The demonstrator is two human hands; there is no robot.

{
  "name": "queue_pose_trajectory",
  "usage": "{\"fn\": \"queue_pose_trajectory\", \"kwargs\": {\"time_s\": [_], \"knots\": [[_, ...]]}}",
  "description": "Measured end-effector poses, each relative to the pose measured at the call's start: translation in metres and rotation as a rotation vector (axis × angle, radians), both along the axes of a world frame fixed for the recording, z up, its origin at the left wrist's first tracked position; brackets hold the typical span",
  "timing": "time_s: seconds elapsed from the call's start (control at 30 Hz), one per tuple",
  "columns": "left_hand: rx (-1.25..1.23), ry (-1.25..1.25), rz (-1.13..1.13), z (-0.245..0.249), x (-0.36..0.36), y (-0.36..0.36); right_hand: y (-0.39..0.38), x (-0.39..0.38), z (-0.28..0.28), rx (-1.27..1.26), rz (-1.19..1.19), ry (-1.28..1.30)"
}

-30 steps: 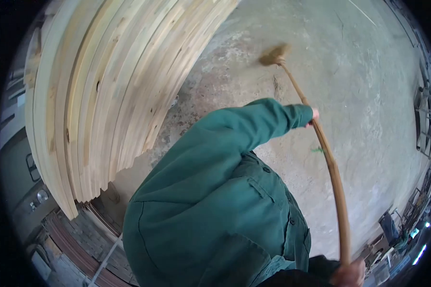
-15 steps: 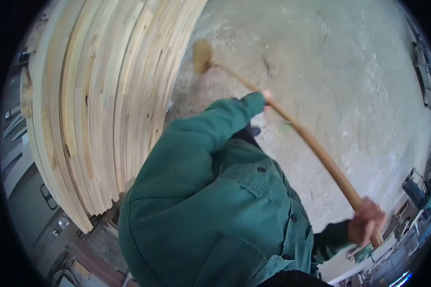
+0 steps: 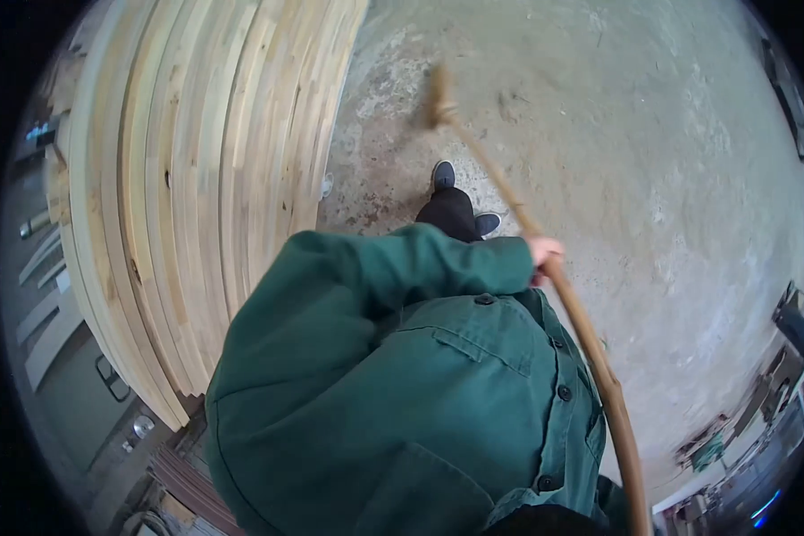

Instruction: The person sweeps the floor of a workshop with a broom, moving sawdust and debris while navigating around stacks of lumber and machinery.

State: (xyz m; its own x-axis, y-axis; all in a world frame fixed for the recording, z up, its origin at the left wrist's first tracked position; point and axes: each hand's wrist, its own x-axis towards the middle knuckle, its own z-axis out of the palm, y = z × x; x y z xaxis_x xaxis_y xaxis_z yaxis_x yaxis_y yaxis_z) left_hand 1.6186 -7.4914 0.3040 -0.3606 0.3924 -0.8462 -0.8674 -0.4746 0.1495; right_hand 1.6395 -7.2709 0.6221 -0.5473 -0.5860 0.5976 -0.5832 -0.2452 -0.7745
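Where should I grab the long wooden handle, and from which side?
Probably the wooden handle, between the left hand and the picture's bottom edge, from the person's right: it's slender and bare there, while the green shirt crowds its left.

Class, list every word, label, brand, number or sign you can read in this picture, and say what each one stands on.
None can be read.
Green jacket: no lettering shows.
Wooden handle: no marking shows.
Stacked timber: no legible stamp or number.
Clutter at the right edge: too small and blurred to tell whether it bears any text.
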Motion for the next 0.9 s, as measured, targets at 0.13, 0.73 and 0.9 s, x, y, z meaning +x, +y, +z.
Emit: {"fn": "queue_pose_trajectory", "kwargs": {"time_s": [0.13,0.73,0.9], "knots": [[0.004,-0.593,0.134,-0.111,0.006,-0.034,-0.010,-0.034,-0.081,-0.105,-0.283,-0.303],[0.243,0.085,-0.007,-0.032,-0.149,0.039,-0.039,-0.043,0.017,0.402,0.057,-0.016],[0.155,0.010,0.114,-0.040,-0.175,-0.058,-0.044,-0.094,-0.005,0.159,-0.163,-0.043]]}}
